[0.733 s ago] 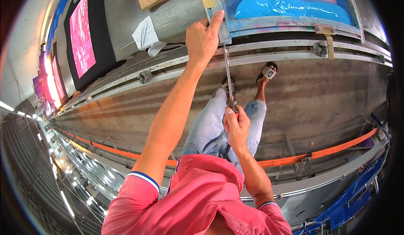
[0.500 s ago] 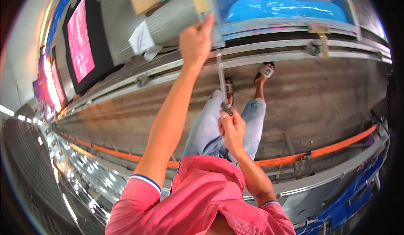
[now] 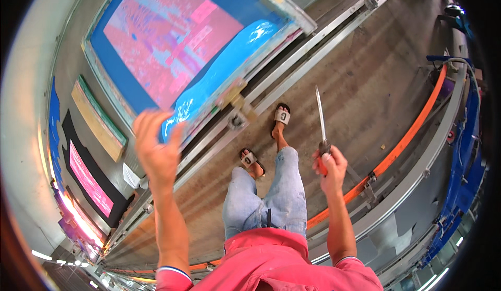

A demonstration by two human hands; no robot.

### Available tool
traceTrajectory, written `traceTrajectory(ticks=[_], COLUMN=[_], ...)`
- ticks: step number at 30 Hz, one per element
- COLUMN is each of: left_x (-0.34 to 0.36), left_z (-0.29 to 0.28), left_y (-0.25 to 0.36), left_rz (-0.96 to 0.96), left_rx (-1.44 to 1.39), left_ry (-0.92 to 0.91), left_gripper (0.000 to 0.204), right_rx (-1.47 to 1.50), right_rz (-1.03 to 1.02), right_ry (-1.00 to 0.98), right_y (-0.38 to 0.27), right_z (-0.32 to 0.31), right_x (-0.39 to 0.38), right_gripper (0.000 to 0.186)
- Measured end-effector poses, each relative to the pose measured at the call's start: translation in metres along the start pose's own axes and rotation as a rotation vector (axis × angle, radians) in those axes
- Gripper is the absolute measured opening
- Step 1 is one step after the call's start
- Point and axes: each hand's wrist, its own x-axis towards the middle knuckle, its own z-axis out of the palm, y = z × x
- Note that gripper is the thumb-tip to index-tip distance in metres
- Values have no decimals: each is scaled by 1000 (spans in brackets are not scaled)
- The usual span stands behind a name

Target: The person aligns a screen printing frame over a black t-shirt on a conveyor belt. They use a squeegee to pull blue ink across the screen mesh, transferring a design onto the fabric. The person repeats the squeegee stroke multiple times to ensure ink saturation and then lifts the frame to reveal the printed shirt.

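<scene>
A screen printing frame (image 3: 107, 80) with a blue border, a pink and pale blue patterned mesh and a thick pool of glossy blue ink (image 3: 209, 85) lies at the upper left. My left hand (image 3: 156, 147) is at its near left corner, fingers curled and thumb apart, gripping the frame there; motion smears it a little and it hides the corner. Out to the right, over the floor, my right hand (image 3: 331, 168) is closed around the orange-red handle of a screwdriver (image 3: 321, 116). Its long metal shaft points up and away, apart from the frame.
Metal rails with a clamp (image 3: 237, 120) run along the table's near side. Left of the frame lie a wooden squeegee (image 3: 96, 121) and a black fabric piece with a pink print (image 3: 91, 179). An orange rail (image 3: 402, 155) curves behind me on the right.
My view has swung to the right along the table. The screwdriver has moved away from the frame's corner, out to the right. My left hand stays at that corner.
</scene>
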Motion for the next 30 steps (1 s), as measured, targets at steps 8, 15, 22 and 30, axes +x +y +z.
traceTrajectory(ticks=[8, 15, 22, 30], left_x=[206, 242, 244, 242], left_z=[209, 236, 237, 238], left_y=[136, 154, 161, 160], left_rz=[779, 839, 800, 783], left_rx=[79, 104, 178, 134], left_ry=[-623, -860, -845, -807], left_gripper=[89, 77, 70, 68], right_rx=[-51, 0, 69, 131], right_rz=[167, 321, 384, 463], right_ry=[-143, -242, -270, -254], right_y=[-77, -95, -102, -103], right_z=[-27, -41, -43, -38], right_x=[116, 144, 156, 153], right_gripper=[26, 26, 27, 26])
